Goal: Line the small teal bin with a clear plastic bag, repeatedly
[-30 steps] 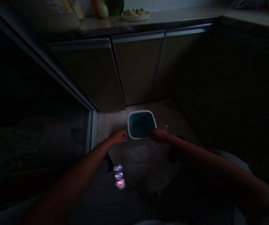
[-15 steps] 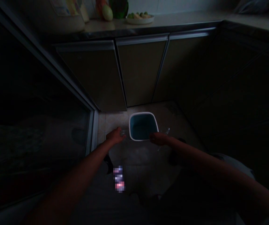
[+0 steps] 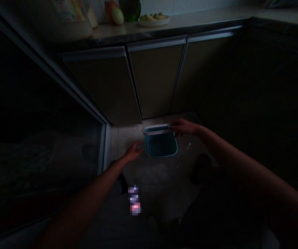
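A small teal bin [image 3: 160,148] stands on the tiled floor below the cabinets. Its white rim ring [image 3: 156,131] is tilted up at the far side, off the near edge of the bin. My right hand [image 3: 183,127] is closed on the right end of that ring. Beside the bin's left wall is my left hand [image 3: 134,151], thumb and fingers apart, apparently not gripping anything. Clear shiny plastic [image 3: 188,146] shows faintly on the floor to the right of the bin; its full shape is lost in the dark.
Closed cabinet doors [image 3: 159,79] rise behind the bin. On the counter [image 3: 203,24] are a plate of food [image 3: 154,20], a pale round vegetable [image 3: 118,16] and a large container [image 3: 68,20]. A framed glass door [image 3: 103,145] borders the left. A blurred-out item [image 3: 134,200] shows below.
My right hand has moved up and away, raising the near side of the white ring from the bin. My left hand has shifted slightly right, nearer the bin.
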Demonstrator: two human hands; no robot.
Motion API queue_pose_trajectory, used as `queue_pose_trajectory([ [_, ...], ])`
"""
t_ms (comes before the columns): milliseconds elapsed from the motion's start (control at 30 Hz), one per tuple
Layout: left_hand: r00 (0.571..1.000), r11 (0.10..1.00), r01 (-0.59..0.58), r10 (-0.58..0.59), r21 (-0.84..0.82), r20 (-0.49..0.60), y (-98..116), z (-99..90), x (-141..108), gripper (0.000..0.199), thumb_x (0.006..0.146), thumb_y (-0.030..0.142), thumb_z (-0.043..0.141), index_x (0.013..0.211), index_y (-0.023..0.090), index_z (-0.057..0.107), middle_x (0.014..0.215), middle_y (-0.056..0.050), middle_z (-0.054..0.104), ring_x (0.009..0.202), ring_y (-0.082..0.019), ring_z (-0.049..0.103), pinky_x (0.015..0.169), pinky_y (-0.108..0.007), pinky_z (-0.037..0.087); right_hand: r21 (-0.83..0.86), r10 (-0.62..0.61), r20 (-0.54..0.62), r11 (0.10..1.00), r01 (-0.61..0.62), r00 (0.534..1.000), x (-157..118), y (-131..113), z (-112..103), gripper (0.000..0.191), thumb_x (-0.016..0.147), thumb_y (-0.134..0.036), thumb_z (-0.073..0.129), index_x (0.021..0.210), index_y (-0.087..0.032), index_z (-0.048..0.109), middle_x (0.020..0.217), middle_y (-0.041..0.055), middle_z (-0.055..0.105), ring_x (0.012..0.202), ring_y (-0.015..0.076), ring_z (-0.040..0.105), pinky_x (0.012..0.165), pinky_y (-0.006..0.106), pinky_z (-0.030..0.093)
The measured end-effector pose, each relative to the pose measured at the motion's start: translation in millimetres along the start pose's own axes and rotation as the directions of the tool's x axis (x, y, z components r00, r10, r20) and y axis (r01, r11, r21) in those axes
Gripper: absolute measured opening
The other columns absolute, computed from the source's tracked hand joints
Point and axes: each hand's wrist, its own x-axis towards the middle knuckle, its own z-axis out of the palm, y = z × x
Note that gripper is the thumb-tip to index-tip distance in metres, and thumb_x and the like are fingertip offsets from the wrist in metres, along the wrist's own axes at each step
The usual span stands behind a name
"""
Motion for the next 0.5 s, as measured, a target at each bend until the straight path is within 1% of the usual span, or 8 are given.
queue_pose_trajectory([
  [67,1.000,1.000,-0.019,0.019,-0.023,0.000,4,1.1,1,0.039,0.083,0.039,0.074,0.117,0.019,0.069,0.086,-0.002,0.075,0.076,-0.017,0.070,0.070,-0.028,0.053,0.077,-0.044,-0.158,0.995,0.056,0.986,12,-5,-10,0.017,0.099,-0.032,0.058,0.102,-0.016,0.057,0.093,0.0079,0.070,0.072,0.0152,0.070,0.055,0.019,0.048],
  [100,1.000,0.999,-0.028,0.028,-0.025,-0.001,6,1.5,2,0.030,0.083,0.035,0.073,0.108,0.019,0.072,0.090,-0.004,0.076,0.081,-0.018,0.071,0.075,-0.029,0.054,0.097,-0.056,-0.241,0.992,0.082,0.969,18,-7,-13,0.017,0.099,-0.032,0.058,0.102,-0.016,0.057,0.093,0.0082,0.069,0.071,0.0150,0.070,0.056,0.019,0.049],
  [167,0.999,0.998,-0.048,0.048,-0.035,-0.001,9,2.4,1,0.017,0.084,0.030,0.069,0.096,0.018,0.074,0.097,-0.007,0.079,0.092,-0.020,0.073,0.085,-0.031,0.055,0.079,-0.082,-0.392,0.989,0.122,0.916,30,-9,-19,0.017,0.098,-0.031,0.057,0.102,-0.015,0.059,0.094,0.0086,0.069,0.073,0.0155,0.069,0.062,0.022,0.051],
  [267,0.999,0.999,-0.036,0.036,-0.020,0.004,10,3.9,0,0.016,0.085,0.029,0.066,0.089,0.018,0.076,0.100,-0.008,0.080,0.097,-0.022,0.074,0.091,-0.034,0.055,-0.049,-0.152,-0.553,0.987,0.150,0.819,45,-7,-27,0.020,0.093,-0.029,0.059,0.106,-0.014,0.065,0.103,0.0105,0.071,0.088,0.0199,0.067,0.080,0.032,0.055],
  [333,1.000,1.000,-0.014,0.014,0.016,0.013,9,4.3,-1,0.018,0.084,0.030,0.065,0.088,0.018,0.078,0.099,-0.007,0.081,0.097,-0.023,0.074,0.091,-0.035,0.056,-0.150,-0.206,-0.608,0.978,0.144,0.767,53,-4,-31,0.029,0.090,-0.027,0.061,0.115,-0.014,0.066,0.117,0.0130,0.068,0.104,0.0237,0.065,0.095,0.038,0.053],
  [400,1.000,0.999,0.002,-0.003,0.045,0.027,7,4.0,-2,0.019,0.084,0.029,0.064,0.088,0.018,0.079,0.098,-0.007,0.081,0.096,-0.023,0.075,0.089,-0.034,0.056,-0.229,-0.238,-0.631,0.967,0.116,0.739,59,0,-33,0.039,0.088,-0.026,0.062,0.125,-0.014,0.065,0.129,0.0155,0.063,0.117,0.0265,0.061,0.106,0.042,0.048],
  [433,0.999,0.999,0.005,-0.007,0.052,0.036,7,3.7,-2,0.020,0.085,0.029,0.063,0.088,0.018,0.079,0.098,-0.006,0.081,0.096,-0.023,0.075,0.088,-0.034,0.056,-0.259,-0.249,-0.629,0.960,0.103,0.736,61,3,-34,0.044,0.088,-0.027,0.062,0.130,-0.014,0.063,0.133,0.0164,0.061,0.121,0.0275,0.059,0.110,0.043,0.046],
  [500,0.999,0.998,0.010,-0.013,0.060,0.048,6,2.8,-2,0.021,0.085,0.029,0.062,0.089,0.018,0.080,0.097,-0.006,0.081,0.095,-0.023,0.075,0.086,-0.032,0.056,-0.301,-0.267,-0.603,0.949,0.096,0.752,63,9,-33,0.049,0.088,-0.028,0.062,0.136,-0.015,0.061,0.140,0.0175,0.057,0.126,0.0288,0.057,0.114,0.044,0.044],
])
